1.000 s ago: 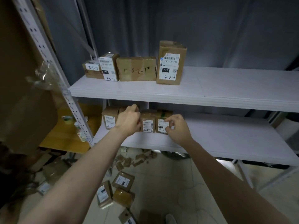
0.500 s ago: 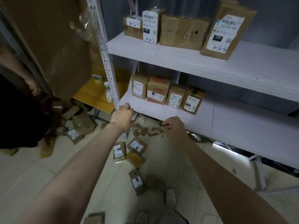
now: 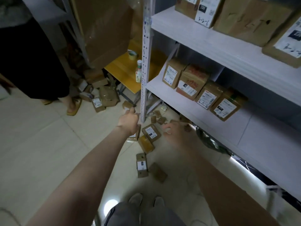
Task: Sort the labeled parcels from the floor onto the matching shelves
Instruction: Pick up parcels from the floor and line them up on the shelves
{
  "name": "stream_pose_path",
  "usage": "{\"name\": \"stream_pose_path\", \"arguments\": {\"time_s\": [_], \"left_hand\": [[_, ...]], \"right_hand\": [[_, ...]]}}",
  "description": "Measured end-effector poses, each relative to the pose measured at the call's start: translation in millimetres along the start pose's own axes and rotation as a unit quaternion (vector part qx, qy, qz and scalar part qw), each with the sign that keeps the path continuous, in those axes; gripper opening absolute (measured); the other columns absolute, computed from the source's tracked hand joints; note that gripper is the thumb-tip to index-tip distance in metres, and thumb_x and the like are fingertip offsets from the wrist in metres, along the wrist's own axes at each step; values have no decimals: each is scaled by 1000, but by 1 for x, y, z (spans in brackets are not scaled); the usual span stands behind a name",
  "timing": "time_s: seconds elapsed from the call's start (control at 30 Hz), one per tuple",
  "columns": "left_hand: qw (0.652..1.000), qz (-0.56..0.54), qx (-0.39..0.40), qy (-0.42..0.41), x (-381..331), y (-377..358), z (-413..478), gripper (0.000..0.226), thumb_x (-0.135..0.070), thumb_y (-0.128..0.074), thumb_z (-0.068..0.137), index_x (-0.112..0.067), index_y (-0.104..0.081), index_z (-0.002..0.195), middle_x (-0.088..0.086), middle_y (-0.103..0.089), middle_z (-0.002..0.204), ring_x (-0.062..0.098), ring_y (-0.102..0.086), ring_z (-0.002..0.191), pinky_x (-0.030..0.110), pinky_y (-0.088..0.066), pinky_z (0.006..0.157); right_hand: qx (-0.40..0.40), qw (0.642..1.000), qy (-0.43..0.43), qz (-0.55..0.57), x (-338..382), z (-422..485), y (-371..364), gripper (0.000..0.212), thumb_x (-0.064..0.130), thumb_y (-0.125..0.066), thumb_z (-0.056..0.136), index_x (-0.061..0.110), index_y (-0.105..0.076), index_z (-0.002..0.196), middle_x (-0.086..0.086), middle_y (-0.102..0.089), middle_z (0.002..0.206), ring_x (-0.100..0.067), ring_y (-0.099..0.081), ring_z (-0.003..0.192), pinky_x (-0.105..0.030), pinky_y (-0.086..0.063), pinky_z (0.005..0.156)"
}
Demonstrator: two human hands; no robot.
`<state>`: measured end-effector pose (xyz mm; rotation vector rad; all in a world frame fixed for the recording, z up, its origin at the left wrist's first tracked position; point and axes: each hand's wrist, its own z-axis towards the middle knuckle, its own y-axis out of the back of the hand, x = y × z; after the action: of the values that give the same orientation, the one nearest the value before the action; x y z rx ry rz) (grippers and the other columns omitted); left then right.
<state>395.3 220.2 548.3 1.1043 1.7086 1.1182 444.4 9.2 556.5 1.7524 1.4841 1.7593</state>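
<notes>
Several brown labeled parcels lie on the tiled floor, among them one with a white label [image 3: 151, 132] and another [image 3: 142, 164] nearer my feet. My left hand [image 3: 128, 120] hangs above the floor parcels by the shelf post, fingers loosely curled, holding nothing. My right hand [image 3: 176, 133] is blurred, fingers spread, empty, just right of the labeled parcel. Several parcels stand in a row on the lower white shelf [image 3: 164, 95], the rightmost [image 3: 226, 106] with a handwritten number. More parcels stand on the upper shelf [image 3: 187, 32].
A perforated white shelf post [image 3: 145, 62] stands just beyond my left hand. Another person's leg and sandal [image 3: 73, 103] are at the left. A yellow stool [image 3: 123, 70] with a bottle and tape roll, and more parcels [image 3: 105, 97], sit behind. My shoes [image 3: 146, 201] are below.
Both hands have left the lower shelf's parcels and dropped toward the floor. My view has tilted down, so the floor parcels and my feet now show.
</notes>
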Motion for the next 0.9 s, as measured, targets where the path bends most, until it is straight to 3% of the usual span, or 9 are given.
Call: {"name": "stream_pose_path", "arguments": {"time_s": [0.07,0.13,0.27,0.47,0.63,0.73,0.9], "left_hand": [[999,-9,27,28,-1,-20,-7,37,-26,-60,92,-12,-56,125,13,-40,135,31,-45,123,42,-47,90],[997,-13,56,50,-2,-42,-13,39,-27,-61,91,-12,-55,126,12,-40,136,30,-44,123,41,-48,89],[990,-42,93,94,-9,-80,-11,40,-26,-61,89,-12,-55,127,12,-38,138,30,-43,123,40,-47,92],[979,-86,107,150,-24,-120,17,50,-30,-64,89,-10,-50,132,12,-41,134,29,-46,121,39,-49,90],[975,-74,127,169,-33,-155,61,52,-32,-64,88,-9,-48,131,12,-40,134,29,-45,121,39,-48,90],[979,-66,112,156,-33,-177,95,57,-35,-64,88,-11,-45,136,13,-38,137,29,-44,124,39,-48,93],[982,-43,103,150,-24,-231,143,62,-36,-62,89,-10,-39,140,14,-37,140,30,-42,128,40,-46,97]], "right_hand": [[8,999,-18,33,-11,8,-11,20,10,-69,87,15,-70,107,-3,-65,112,-19,-63,104,-23,-51,82],[18,998,-42,50,-18,17,-13,17,10,-69,87,18,-69,103,-1,-65,109,-18,-64,99,-27,-54,79],[17,996,-61,68,-46,42,-14,17,11,-67,89,14,-69,106,-2,-65,110,-21,-64,102,-42,-56,88],[17,992,-102,72,-103,72,-43,17,13,-67,87,20,-63,102,-10,-57,124,-26,-64,100,-45,-56,89],[77,991,-109,5,-149,97,-83,30,15,-64,90,15,-60,120,-9,-49,130,-26,-61,101,-29,-47,87],[85,993,-86,-16,-165,122,-111,39,18,-66,91,15,-55,128,-7,-46,135,-25,-58,111,-26,-43,86],[92,993,-56,-43,-190,168,-180,57,31,-71,86,18,-46,136,-7,-43,141,-25,-53,120,-36,-51,90]]}}
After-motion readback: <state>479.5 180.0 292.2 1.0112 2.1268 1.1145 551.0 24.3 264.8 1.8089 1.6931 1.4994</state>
